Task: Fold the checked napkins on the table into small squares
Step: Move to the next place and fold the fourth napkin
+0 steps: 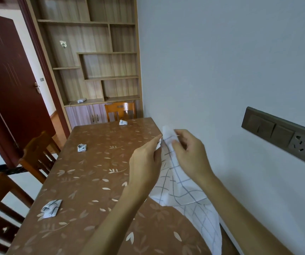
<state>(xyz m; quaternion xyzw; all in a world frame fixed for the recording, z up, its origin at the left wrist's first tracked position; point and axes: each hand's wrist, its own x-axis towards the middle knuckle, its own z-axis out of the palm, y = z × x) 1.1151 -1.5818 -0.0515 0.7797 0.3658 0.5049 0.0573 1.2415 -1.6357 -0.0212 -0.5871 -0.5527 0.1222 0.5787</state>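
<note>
On the brown leaf-patterned tabletop three small folded checked squares lie well apart: the near folded napkin at eight o'clock, the middle folded napkin at ten, the far folded napkin at twelve. The left hand pinches one edge of a white grid-checked cloth napkin; the right hand, at its three o'clock, pinches the top; the cloth hangs between them, its lower end draped over the tabletop at five o'clock.
</note>
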